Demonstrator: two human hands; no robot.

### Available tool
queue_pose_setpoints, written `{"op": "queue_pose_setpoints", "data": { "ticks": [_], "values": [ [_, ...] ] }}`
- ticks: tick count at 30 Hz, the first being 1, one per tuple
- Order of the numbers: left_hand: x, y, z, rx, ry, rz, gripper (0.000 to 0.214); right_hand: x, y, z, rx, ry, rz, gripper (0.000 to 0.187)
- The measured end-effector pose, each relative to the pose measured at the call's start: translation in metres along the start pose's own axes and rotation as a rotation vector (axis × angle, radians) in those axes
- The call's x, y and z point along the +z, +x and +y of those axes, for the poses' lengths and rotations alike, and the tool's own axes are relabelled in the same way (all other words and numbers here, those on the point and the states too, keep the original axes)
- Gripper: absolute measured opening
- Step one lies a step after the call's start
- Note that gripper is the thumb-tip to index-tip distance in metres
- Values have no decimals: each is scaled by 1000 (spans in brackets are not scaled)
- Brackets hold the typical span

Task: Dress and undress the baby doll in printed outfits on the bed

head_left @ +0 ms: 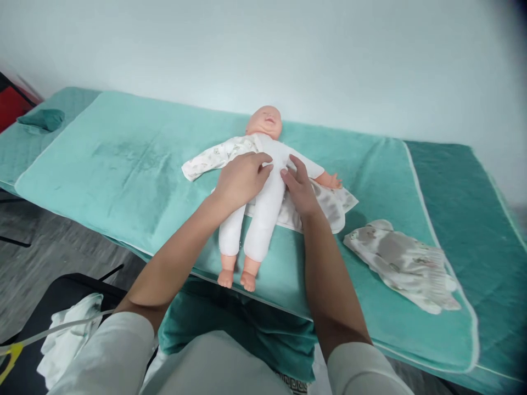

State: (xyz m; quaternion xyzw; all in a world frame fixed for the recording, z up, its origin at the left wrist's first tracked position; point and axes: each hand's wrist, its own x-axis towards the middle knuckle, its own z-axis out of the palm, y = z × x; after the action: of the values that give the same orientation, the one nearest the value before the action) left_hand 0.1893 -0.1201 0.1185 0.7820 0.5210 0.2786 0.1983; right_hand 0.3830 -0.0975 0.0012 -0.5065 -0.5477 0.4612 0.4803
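Observation:
A baby doll point(269, 151) in a white cloth body lies on its back on the green bed cover. A printed white baby shirt point(220, 156) covers one of its arms, on the left of the view; the rest of the shirt spreads from under the doll to the right, where the other arm is out of the sleeve. Over the left side of the torso is my left hand point(244, 176), open, fingers bent, thumb and index finger apart. My right hand point(301, 186) rests at the torso's other side, open too, its thumb and index fingertip apart. Its remaining fingers are partly hidden.
Printed baby trousers point(401, 263) lie to the right on the bed point(461, 219). A pale wall point(263, 55) rises behind it. At lower left, a white cloth point(72, 334) lies on a black chair point(61, 291), near a pale cable point(61, 327).

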Motion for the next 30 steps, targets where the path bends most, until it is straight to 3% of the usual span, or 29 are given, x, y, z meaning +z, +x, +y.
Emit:
{"op": "queue_pose_setpoints", "data": {
  "ticks": [3, 6, 9, 11, 13, 15, 18, 21, 24, 30],
  "values": [
    [-1, -28, -14, 62, -233, 151, 25, 0, 0, 1, -16, 22, -4, 91],
    [11, -59, -39, 46, -204, 355, 25, 0, -2, -1, -8, -27, 20, 87],
    [27, -83, -67, 31, -212, 377, 22, 0, -4, -5, 25, -95, 52, 86],
    [33, -90, -88, -55, -249, 383, 24, 0, -6, -7, 24, -120, 70, 88],
    [31, -87, -113, -183, -183, 429, 29, 1, -7, -9, 10, -149, 91, 89],
    [23, -76, -139, -313, -1, 449, 55, 1, -7, -10, -11, -187, 117, 89],
    [8, -54, -172, -462, 215, 370, 69, 2, -9, -11, -33, -225, 148, 88],
    [-3, -37, -196, -463, 273, 297, 59, 2, -10, -11, -16, -279, 179, 85],
    [-9, -29, -213, -397, 274, 328, 58, 1, -12, -11, 3, -304, 197, 82],
    [-9, -30, -222, -413, 286, 338, 60, 0, -13, -9, -30, -327, 210, 76]
  ]
}}
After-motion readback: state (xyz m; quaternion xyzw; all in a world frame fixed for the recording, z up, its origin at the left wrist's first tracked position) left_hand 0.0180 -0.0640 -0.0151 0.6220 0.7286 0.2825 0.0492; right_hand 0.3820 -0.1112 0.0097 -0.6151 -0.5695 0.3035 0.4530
